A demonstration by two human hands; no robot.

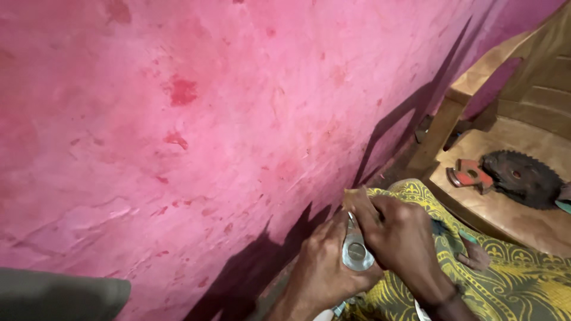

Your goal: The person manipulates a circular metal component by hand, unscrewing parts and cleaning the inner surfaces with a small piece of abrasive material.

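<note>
The left hand (321, 270) is wrapped around the lower part of a small metal tool (355, 252), fingers curled shut on it. The right hand (398, 238) closes over the tool's upper end, where its fingertips also pinch a scrap of brown paper (355, 199). The tool sits between the two hands, low in the view, above a yellow patterned cloth (511, 279) that covers the person's lap.

The tool looks stiff, smooth and fairly heavy for its size; its polished face with a round pivot would likely be slippery, so the handles below the pivot seem the safest hold. The paper looks thin and easily torn.

Beyond the hands, to the right, stands a plastic chair (535, 89). On its seat lie a dark toothed saw blade (520, 178) and, just beside it, a red metal part (470, 174). A pink wall (208, 119) fills the rest of the view, the hands' shadows cast across it.
</note>
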